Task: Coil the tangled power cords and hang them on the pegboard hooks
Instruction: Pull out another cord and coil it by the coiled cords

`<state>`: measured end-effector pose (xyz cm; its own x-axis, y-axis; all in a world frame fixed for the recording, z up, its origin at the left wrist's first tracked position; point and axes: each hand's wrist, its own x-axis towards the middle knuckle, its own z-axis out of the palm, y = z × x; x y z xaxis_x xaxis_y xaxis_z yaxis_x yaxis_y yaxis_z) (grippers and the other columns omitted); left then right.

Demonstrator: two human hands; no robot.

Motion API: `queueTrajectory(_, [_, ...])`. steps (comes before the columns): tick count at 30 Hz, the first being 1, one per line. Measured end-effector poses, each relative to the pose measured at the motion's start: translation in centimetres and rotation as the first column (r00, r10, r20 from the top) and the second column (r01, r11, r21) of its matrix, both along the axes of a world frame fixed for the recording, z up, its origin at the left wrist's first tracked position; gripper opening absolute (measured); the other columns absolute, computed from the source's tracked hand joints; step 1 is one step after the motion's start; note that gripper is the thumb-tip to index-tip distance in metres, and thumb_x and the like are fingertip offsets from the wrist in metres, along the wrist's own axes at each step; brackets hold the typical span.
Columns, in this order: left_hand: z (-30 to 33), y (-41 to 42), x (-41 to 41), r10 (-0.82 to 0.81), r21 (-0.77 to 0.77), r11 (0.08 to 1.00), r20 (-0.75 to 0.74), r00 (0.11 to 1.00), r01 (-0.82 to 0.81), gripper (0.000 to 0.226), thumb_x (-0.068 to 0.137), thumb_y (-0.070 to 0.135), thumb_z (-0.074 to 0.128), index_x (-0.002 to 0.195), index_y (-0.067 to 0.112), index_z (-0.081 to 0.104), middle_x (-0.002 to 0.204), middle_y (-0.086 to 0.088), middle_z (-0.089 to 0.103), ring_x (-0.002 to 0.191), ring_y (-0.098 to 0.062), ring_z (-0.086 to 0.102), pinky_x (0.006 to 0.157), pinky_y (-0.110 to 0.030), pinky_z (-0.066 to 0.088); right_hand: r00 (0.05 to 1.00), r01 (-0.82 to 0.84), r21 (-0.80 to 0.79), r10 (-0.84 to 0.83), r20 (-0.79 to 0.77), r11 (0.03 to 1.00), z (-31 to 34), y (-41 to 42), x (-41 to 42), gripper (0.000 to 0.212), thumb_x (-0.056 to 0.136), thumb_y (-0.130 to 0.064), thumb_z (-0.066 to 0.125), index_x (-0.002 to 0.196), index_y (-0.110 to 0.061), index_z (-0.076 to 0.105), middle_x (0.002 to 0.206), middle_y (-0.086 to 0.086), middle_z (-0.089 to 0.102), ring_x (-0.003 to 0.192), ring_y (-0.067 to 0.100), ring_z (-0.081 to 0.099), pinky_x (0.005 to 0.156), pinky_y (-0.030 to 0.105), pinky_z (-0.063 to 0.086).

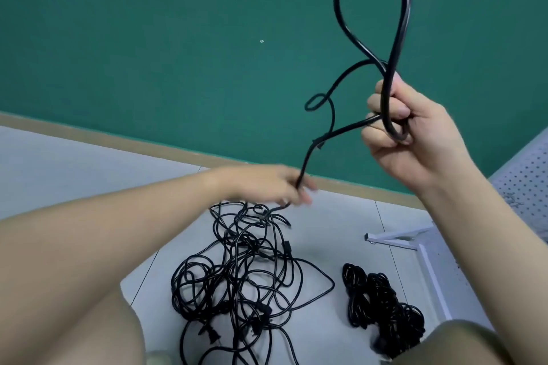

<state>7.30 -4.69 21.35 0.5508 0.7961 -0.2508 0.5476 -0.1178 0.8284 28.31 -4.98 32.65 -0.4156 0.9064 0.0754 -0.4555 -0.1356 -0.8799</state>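
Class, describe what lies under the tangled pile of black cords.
The tangled cords lie on grey floor tiles; the floor directly beneath the densest loops is covered from view.

Glossy black rubber-sheathed power cord (398, 24) looped above the right hand (415, 133), matt black tangled cords (237, 270) below the left hand (267, 184), smooth pale grey floor tiles (74, 169), matt green painted wall (148, 24), white perforated metal pegboard (525, 184) right of the right hand
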Motion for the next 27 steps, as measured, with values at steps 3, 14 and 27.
queueTrajectory(3, [-2.1, -1.4, 1.6, -0.316, -0.012, 0.934, -0.491, 0.812, 0.356, 0.026, 0.104, 0.039, 0.053, 0.119, 0.022, 0.065, 0.117, 0.002, 0.070, 0.109, -0.021, 0.064, 0.105, -0.039, 0.048, 0.993, 0.103, 0.034, -0.105, 0.051, 0.994, -0.4, 0.3, 0.0, 0.032, 0.111, -0.032, 0.040, 0.081, -0.023, 0.048, 0.056, -0.010, 0.031, 0.034, 0.002, 0.021, 0.043, 0.018, 0.012])
queueTrajectory(14, [5.5, -0.5, -0.4, 0.272, 0.026, 0.957, 0.272, 0.923, -0.289, 0.049, 0.111, 0.042, 0.036, 0.066, 0.023, 0.032, 0.054, 0.007, 0.025, 0.050, -0.016, 0.023, 0.048, -0.025, 0.020, 0.829, 0.232, 0.038, -0.218, 0.515, 0.972, -6.8, 1.4, 0.7, 0.023, 0.111, -0.017, 0.045, 0.122, -0.018, 0.065, 0.125, 0.007, 0.066, 0.080, 0.024, 0.076, 0.059, 0.028, 0.057])
queueTrajectory(27, [8.8, -0.5, 1.6, 0.518, -0.441, 0.846, 0.813, 0.267, -0.298, 0.025, 0.111, 0.014, 0.039, 0.103, 0.004, 0.060, 0.081, -0.006, 0.064, 0.070, -0.014, 0.059, 0.046, -0.019, 0.037, 0.906, -0.147, -0.055, 0.157, 0.394, 0.988, -5.9, -1.6, -3.2, 0.038, 0.103, -0.043, 0.051, 0.122, -0.015, 0.069, 0.126, 0.012, 0.068, 0.107, 0.034, 0.072, 0.090, 0.041, 0.059])
